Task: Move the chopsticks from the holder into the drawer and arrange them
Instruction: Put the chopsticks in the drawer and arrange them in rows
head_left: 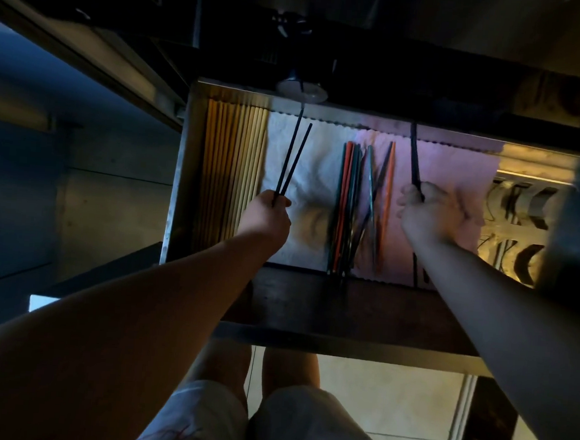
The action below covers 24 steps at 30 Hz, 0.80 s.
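Right, we're over the open drawer (181, 178) and there's plenty in it already: a tidy row of wooden chopsticks (231, 174) lies side by side along its left wall, squared up and looking finished. In the middle of the cloth liner (306, 159) sits a bundle of coloured chopsticks (355, 203), orange and dark ones, roughly parallel but with a few crossing at the far end, so we'd say that group wants straightening. Our left hand (265, 211) is curled round the near ends of a black pair (295, 155), tips splayed apart above the liner between the two groups. Our right hand (430, 209) is clenched round a black stick (415, 156) on the pinkish side of the liner; whether it's one or two, we can't tell. A round pale thing (301, 90) at the back edge may be the holder, too dim to say. By our reckoning we're well past halfway: the black ones need laying down and the middle bundle needs tidying.
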Available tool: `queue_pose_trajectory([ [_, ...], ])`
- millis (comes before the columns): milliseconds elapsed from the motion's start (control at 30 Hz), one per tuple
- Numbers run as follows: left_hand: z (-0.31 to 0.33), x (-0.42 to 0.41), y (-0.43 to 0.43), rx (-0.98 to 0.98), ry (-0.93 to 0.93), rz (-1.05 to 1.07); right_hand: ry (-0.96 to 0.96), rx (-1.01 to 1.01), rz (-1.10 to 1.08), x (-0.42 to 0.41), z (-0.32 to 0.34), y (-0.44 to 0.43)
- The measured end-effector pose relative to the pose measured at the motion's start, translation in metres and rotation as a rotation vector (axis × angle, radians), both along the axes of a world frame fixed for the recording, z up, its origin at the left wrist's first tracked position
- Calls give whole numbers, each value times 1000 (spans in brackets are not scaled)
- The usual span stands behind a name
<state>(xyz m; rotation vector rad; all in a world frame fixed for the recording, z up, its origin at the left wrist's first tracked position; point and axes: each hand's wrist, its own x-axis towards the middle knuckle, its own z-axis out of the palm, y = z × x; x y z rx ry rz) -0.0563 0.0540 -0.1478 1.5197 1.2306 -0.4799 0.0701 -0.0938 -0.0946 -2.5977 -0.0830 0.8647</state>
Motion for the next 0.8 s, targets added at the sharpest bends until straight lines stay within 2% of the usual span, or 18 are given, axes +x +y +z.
queue_pose_trajectory([
  [67,-1,-1,-1,12,-9,4,-40,-29,-37,3,0,-1],
  [133,-3,-3,-1,3,-5,20,-50,64,-99,2,-28,-3],
  [200,-5,-4,1,-48,9,77,5,164,-165,-5,-46,8],
  [267,-7,-5,5,-98,38,143,58,185,-142,-13,-59,23],
  [400,-14,-12,14,-157,66,137,117,103,-65,-32,-70,55],
  [500,-15,-15,19,-134,79,79,187,55,-131,-40,-70,74],
  [633,-15,-18,28,-121,89,69,325,104,-234,-50,-81,93],
  [800,-21,-21,32,-132,63,96,353,99,-270,-52,-89,107],
])
